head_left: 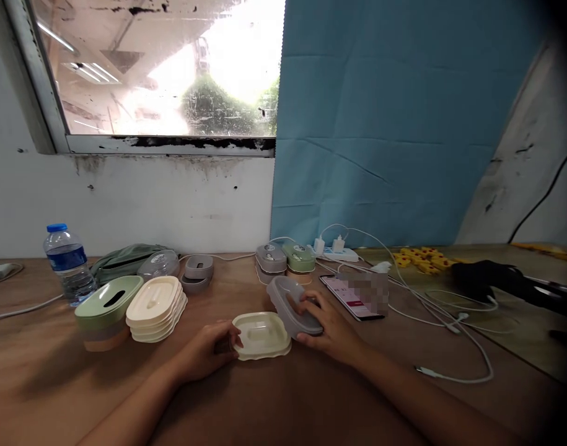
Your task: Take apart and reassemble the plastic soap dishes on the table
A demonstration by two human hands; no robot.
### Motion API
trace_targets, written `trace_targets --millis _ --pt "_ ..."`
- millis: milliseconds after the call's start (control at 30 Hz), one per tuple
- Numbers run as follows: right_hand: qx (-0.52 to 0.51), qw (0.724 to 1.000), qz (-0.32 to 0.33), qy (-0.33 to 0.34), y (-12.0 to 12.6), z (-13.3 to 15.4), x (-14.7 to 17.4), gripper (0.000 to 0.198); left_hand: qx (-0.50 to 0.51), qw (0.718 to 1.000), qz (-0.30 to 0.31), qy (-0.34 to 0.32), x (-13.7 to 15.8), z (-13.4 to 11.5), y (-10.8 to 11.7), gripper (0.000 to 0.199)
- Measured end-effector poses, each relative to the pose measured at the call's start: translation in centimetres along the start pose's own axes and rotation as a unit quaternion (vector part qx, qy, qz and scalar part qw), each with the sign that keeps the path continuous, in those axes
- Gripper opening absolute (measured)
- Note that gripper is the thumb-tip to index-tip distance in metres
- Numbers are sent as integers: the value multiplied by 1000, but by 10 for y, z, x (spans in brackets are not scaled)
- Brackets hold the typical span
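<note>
A pale cream plastic lid [262,334], rounded-rectangular with a raised middle, lies on the table in front of me. My left hand [214,348] pinches its left edge, thumb below and fingers curled at the rim. My right hand [327,325] grips a translucent grey plastic piece [285,303], oval with an opening in its face. This grey piece is tilted and raised a little over the cream lid's right end; I cannot tell whether the two touch. To the left stand a stack of several cream lids [155,306] and a stack of slotted boxes, green on top [109,300].
A water bottle [69,266] stands at the far left. Behind are grey slotted pieces [198,272], a grey lidded box [271,260] and a green-lidded box [299,259]. Right of my right hand lie a phone [352,296] and white cables [443,319]. A power strip [341,254] sits by the wall.
</note>
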State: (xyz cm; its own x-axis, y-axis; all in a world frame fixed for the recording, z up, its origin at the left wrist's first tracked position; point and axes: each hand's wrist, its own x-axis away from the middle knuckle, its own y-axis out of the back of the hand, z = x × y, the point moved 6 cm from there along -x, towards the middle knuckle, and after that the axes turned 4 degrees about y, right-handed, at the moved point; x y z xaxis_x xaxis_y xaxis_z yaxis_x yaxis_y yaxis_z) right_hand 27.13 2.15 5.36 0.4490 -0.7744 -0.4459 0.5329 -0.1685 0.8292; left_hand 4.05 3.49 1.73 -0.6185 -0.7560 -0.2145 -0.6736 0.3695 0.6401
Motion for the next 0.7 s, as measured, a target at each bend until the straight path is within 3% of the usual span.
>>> trace_targets --millis 133,300,467,533,700 --pt "-55 998 -6 12 -10 -1 -1 46 8 1000 22 -7 4 -7 -1 18" --pt "-114 993 -8 9 -28 11 4 48 129 990 58 -19 4 -4 -2 20" --pt "-153 987 0 39 -38 28 3 49 237 967 -87 -22 0 13 15 22" --pt "-172 983 3 57 -41 30 1 50 239 965 -111 -8 0 19 17 31" --pt "-213 974 45 59 -53 24 -7 51 290 957 -9 26 -3 18 6 63"
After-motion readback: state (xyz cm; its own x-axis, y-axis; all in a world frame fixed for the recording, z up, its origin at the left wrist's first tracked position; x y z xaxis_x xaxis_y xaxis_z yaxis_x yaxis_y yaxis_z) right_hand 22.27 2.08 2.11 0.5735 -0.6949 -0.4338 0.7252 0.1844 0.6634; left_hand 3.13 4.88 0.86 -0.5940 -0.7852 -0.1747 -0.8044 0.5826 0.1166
